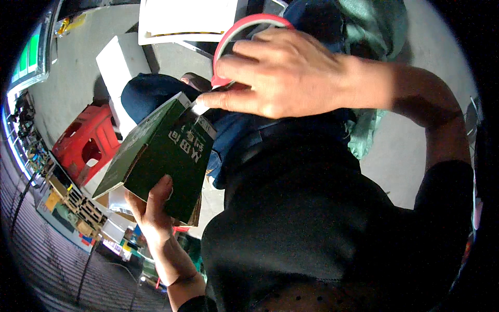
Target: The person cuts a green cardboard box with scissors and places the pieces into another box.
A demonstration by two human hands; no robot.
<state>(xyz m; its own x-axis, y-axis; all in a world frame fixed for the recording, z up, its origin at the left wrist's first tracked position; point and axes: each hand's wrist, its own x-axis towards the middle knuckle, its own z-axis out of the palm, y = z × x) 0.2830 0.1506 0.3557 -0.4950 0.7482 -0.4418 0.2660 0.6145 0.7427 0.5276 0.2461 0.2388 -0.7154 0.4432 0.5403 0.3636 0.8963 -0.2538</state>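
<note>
A dark green cardboard box (163, 161) with pale printing is held tilted in front of my body. My left hand (153, 208) grips its lower edge, the thumb on the printed face and the other fingers mostly hidden underneath. Above the box's upper corner, my right hand (288, 75) is closed around a red-rimmed roll of tape (244, 23) with a pale inner ring. Its index finger reaches down to a small whitish strip (198, 108) at the box edge. Whether that strip is joined to the roll is hidden by the fingers.
Beyond the box stand a red plastic crate (88, 143) and a white box (122, 62). Another white container (187, 21) is at the top. A green plastic sack (377, 31) lies at upper right. Stacked goods (80, 205) line the far left.
</note>
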